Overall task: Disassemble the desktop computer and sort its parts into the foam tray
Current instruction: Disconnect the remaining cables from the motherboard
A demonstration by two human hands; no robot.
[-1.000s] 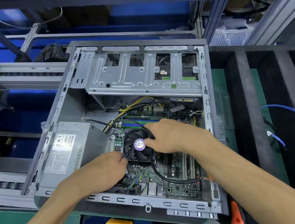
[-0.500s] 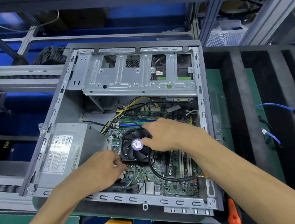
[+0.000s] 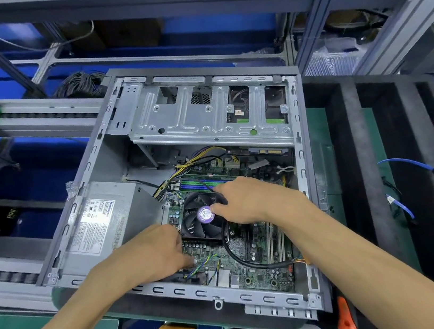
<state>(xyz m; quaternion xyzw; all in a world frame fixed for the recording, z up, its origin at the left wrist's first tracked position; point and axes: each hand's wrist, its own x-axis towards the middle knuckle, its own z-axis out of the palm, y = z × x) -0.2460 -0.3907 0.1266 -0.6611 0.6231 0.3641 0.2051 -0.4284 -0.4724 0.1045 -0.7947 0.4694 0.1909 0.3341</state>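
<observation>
Black, with a purple hub sticker, the cooler fan sits mid-case on the motherboard, just right of the power supply. The right hand rests curled fingers on its far-right edge; the left hand reaches below its near-left corner, grip hidden. Foam tray lies right of the case.

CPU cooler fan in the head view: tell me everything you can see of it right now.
The CPU cooler fan is a black plastic unit with curved blades and a round purple hub label, sitting flat on the green motherboard inside the open case, right of the grey power supply. The right hand lies over its far right edge, thumb by the label. The left hand is at its near left corner. It looks mounted.
</observation>
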